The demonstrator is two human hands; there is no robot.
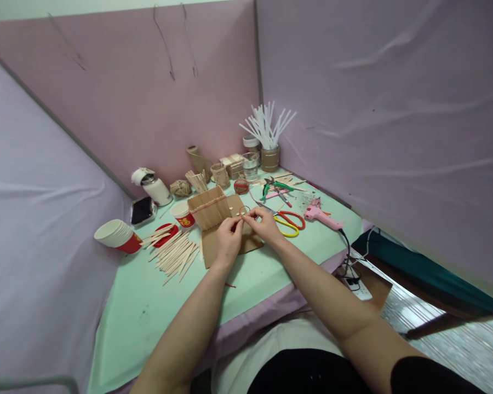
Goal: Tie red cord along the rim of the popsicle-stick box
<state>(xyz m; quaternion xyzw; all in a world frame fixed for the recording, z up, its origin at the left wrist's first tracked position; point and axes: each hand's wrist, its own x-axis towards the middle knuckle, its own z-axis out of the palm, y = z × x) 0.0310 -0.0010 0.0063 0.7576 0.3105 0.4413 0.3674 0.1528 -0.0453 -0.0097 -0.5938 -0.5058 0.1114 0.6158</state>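
Observation:
My left hand (230, 235) and my right hand (263, 223) meet fingertip to fingertip over a brown cardboard sheet (211, 254). Both are closed in a pinch on a thin red cord (245, 208), which makes a small loop above the fingers. A box of wooden craft sticks (208, 209) with a red line along its side stands just left of the fingers. Small pale pieces (240, 214) lie on the cardboard behind my hands. Red-and-yellow-handled scissors (290, 223) lie right of my right hand, their blades partly behind it.
Loose wooden sticks (176, 257) and paper cups (117, 234) are at left. A pink glue gun (324, 215) with a black cable lies at right, near green-handled pliers (276, 187). Along the back stand a bottle (158, 190), twine (181, 188), a glass (250, 167) and white glue sticks (267, 127).

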